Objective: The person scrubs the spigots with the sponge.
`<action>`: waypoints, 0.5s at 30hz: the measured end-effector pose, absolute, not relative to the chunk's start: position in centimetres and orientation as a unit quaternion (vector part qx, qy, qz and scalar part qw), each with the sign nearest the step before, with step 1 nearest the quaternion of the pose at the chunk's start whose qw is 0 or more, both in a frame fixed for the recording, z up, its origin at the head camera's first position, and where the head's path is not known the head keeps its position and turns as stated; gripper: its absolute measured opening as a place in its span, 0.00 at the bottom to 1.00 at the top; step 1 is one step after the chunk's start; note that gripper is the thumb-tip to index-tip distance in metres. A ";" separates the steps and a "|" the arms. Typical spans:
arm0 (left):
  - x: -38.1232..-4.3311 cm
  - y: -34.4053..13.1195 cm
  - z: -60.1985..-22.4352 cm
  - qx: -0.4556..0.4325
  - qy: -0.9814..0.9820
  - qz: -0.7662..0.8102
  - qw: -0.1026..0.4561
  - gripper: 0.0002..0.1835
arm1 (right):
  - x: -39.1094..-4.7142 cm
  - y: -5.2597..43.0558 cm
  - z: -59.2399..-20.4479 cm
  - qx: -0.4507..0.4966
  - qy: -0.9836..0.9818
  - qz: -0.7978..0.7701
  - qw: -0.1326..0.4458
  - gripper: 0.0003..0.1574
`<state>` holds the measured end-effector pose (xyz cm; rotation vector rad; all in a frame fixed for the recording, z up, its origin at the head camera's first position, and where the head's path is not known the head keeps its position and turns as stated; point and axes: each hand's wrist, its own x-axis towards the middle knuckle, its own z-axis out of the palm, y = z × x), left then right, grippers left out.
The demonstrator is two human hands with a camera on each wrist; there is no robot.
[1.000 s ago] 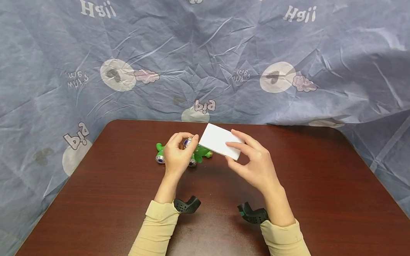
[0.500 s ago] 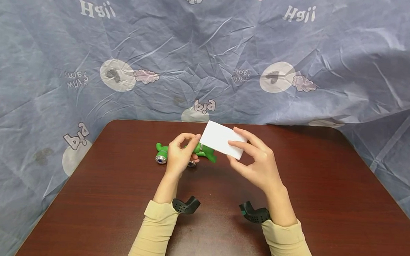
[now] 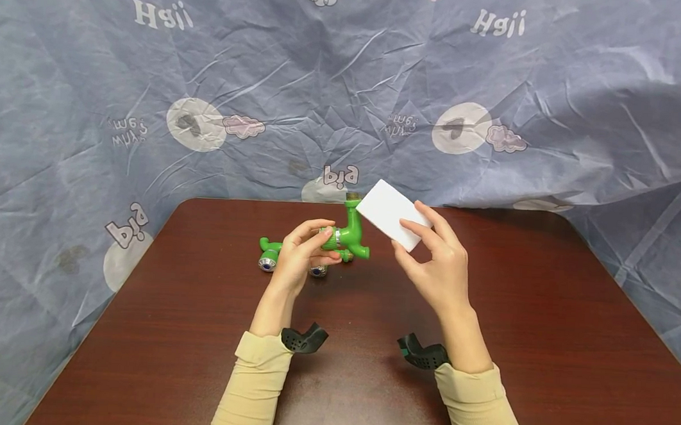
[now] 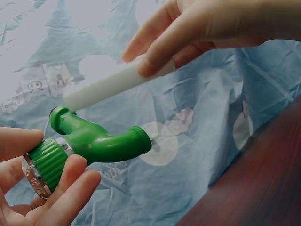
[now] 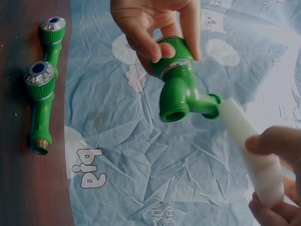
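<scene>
By its ribbed knob, a green faucet (image 3: 351,232) with a chrome ring is held between the thumb and fingers of my left hand (image 3: 298,255), raised above the table. Its brass threaded inlet points up in the head view. My right hand (image 3: 438,269) pinches a flat white sponge (image 3: 391,212) by its right end. The sponge's far end meets the flange near the faucet's inlet in the left wrist view; whether it presses there I cannot tell. The spout (image 4: 136,141) stays apart from the sponge. The knob's end is partly hidden by my left fingers.
On the dark red table (image 3: 195,333) lie two more green faucets (image 5: 44,113) with silver and blue knob caps, partly behind my left hand in the head view. A blue printed cloth (image 3: 346,97) hangs behind the table's far edge.
My left hand has turned the faucet, bringing its inlet and spout into view. My right hand has moved up and to the right with the sponge, which is tilted more steeply.
</scene>
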<state>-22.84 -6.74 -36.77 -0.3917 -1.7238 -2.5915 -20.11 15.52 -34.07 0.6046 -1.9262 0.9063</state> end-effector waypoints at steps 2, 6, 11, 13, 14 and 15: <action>-22.8 -6.9 -36.7 -0.128 -0.545 -0.829 -0.001 0.17 | -20.0 15.4 -34.0 0.257 -0.769 0.381 0.445 0.20; -22.7 -6.9 -36.7 -0.141 -0.532 -0.835 -0.012 0.19 | -19.9 14.8 -34.0 0.306 -0.765 0.392 0.409 0.21; -22.7 -6.7 -36.9 -0.158 -0.518 -0.840 -0.022 0.23 | -19.7 14.0 -34.3 0.342 -0.782 0.386 0.351 0.21; -22.7 -6.7 -36.9 -0.165 -0.517 -0.839 -0.026 0.23 | -19.8 13.9 -34.6 0.343 -0.788 0.384 0.337 0.22; -22.7 -6.7 -36.9 -0.168 -0.518 -0.838 -0.028 0.23 | -19.9 13.9 -34.6 0.338 -0.791 0.383 0.336 0.22; -22.7 -6.7 -36.9 -0.172 -0.518 -0.837 -0.030 0.23 | -19.9 14.0 -34.7 0.330 -0.795 0.380 0.338 0.22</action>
